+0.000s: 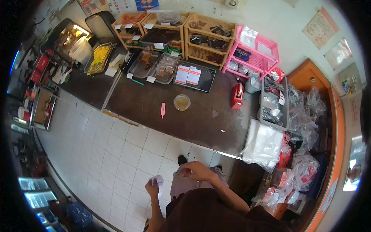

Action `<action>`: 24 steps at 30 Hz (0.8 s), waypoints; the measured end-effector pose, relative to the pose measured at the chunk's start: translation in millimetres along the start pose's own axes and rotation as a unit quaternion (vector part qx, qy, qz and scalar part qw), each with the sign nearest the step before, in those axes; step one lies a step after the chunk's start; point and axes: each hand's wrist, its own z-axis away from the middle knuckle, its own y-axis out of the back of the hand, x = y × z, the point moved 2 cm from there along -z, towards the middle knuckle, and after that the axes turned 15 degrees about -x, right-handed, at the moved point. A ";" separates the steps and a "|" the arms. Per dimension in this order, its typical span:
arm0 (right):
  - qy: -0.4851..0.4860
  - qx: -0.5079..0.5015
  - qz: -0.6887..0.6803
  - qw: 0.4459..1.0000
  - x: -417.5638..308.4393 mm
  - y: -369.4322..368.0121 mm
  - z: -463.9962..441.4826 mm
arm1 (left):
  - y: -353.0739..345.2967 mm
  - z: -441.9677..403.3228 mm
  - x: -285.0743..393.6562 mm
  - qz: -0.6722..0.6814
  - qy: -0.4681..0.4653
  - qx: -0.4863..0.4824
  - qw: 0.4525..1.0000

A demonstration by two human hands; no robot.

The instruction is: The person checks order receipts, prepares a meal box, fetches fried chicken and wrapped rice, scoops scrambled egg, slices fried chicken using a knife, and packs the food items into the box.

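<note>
My left hand is low in front of my body, its fingers closed on a small whitish piece that looks like paper or plastic. To its right, my right hand hovers over my legs with curled fingers; whatever may be between them is too small to make out. Both hands are below the front edge of the dark counter and apart from each other. On the counter stand a round clear container with yellowish contents, a pink marker and a tablet showing two white-and-orange pages.
A red tape dispenser stands on the right of the counter, beside a grey basket and stacked clear bags. Tan racks and a pink rack line the wall. A tray of yellow items sits farther left.
</note>
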 end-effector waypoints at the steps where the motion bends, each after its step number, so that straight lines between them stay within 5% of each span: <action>1: 0.007 0.029 0.004 1.000 -3.8 4.6 -2.5 | 5.6 -23.2 36.3 -0.088 -0.068 -0.049 0.993; 3: 0.048 0.109 0.033 0.992 -15.2 24.8 0.4 | 11.1 -43.5 131.3 -0.092 -0.208 -0.182 0.957; 5: 0.119 0.208 0.068 0.969 -34.7 45.6 19.9 | 5.5 -50.3 213.3 -0.081 -0.280 -0.427 0.856; 9: 0.027 0.251 0.031 0.967 -27.7 60.0 81.5 | -20.2 -23.1 351.9 -0.037 -0.520 -0.498 0.692; 12: -0.097 0.335 -0.034 0.937 -34.8 56.9 160.4 | -41.1 -2.0 419.7 -0.145 -0.476 -0.622 0.604; 17: -0.185 0.484 -0.097 0.850 -24.6 -4.7 278.1 | -103.6 82.6 478.9 -0.096 -0.530 -0.687 0.488; 24: -0.131 0.608 -0.128 0.773 -2.7 -57.9 442.8 | -199.0 236.5 537.7 -0.067 -0.645 -0.665 0.371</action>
